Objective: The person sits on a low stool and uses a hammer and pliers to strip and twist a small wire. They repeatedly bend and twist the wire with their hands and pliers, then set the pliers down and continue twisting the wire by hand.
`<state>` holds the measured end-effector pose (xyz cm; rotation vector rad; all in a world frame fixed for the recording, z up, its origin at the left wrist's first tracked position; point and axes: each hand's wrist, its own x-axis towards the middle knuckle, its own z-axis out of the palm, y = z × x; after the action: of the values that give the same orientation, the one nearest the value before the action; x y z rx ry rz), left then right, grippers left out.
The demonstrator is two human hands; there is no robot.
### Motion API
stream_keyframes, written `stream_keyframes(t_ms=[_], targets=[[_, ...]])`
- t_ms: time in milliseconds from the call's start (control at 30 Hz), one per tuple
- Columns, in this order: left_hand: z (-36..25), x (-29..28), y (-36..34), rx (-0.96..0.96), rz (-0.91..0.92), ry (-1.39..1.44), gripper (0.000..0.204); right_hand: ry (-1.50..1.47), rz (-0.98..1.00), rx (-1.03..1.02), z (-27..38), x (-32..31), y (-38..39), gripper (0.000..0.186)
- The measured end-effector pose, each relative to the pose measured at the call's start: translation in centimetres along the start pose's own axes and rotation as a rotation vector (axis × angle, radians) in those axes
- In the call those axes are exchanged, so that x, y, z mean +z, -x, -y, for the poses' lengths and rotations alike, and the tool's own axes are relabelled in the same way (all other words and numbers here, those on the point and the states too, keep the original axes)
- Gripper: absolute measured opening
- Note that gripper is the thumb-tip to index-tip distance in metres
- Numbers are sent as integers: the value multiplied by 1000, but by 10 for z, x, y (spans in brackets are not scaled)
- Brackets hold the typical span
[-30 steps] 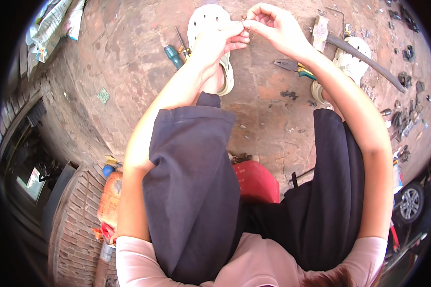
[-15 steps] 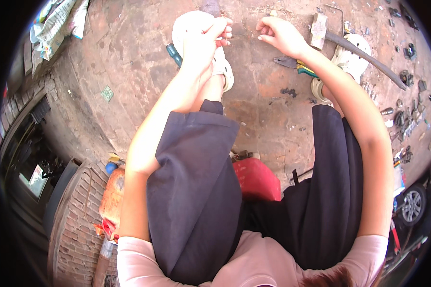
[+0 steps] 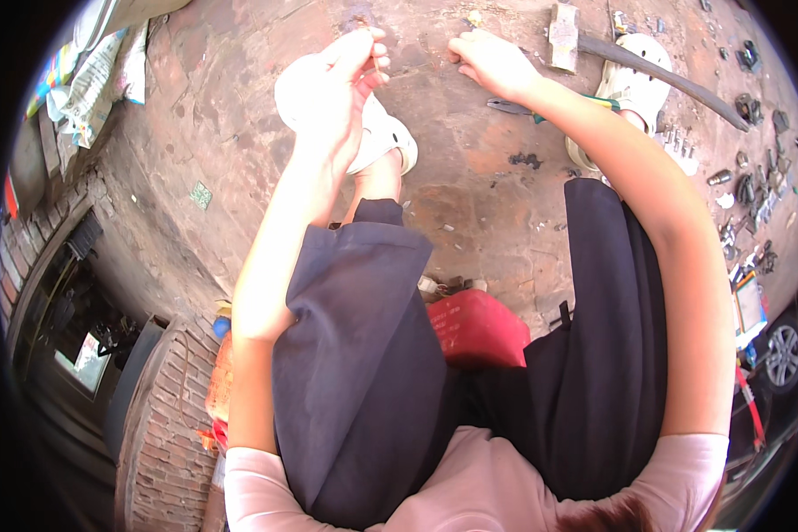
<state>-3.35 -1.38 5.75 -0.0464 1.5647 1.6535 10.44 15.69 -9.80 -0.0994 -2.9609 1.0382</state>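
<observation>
My left hand [image 3: 355, 71] is raised over the left white clog [image 3: 383, 133]. Its fingers are curled, and a thin brownish strand seems to show at the fingertips, too fine to name. Across a small gap, my right hand [image 3: 496, 64] has thumb and fingers pinched together above the brick floor; whatever they may hold is too small to see. Under my right forearm lie pliers [image 3: 509, 106] with green and yellow handles, partly hidden. Beyond that forearm, a hammer [image 3: 562, 43] with a block head and a long dark handle rests near the right clog [image 3: 637, 78].
Small metal parts [image 3: 747, 111] are scattered along the right side. A red container [image 3: 479, 326] stands between my legs. Plastic sacks [image 3: 97, 84] lie at the far left, with a low brick wall [image 3: 173, 399] nearer. A car wheel [image 3: 783, 356] shows at right.
Both hands have shifted left in the picture, and the gap between them is slightly wider. The left clog's toe has swung left, and the teal-handled object beside it is now hidden.
</observation>
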Motion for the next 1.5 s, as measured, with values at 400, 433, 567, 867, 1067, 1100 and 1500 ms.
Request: stream_keyframes(t_ms=[400,433,567,867,1067,1100,1500], targets=[[-1,0,-5,5,-20,-8,19,70,6,-26,3,-3,-5,12],[0,2,-4,8,-19,-29,19,58,-14,-40,5,-8,-5,13],[8,6,-2,25,3,-144,18,-82,-21,-13,22,-45,-16,16],[24,10,-4,-112,113,-254,21,-405,-28,9,78,-117,-20,15],[21,16,-9,-124,81,-238,20,-281,-84,-55,76,-116,-17,18],[20,16,-13,-150,89,-268,20,-262,-97,-61,74,-116,-16,18],[25,17,-21,-193,110,-300,16,-121,-217,-144,77,-119,-17,18]])
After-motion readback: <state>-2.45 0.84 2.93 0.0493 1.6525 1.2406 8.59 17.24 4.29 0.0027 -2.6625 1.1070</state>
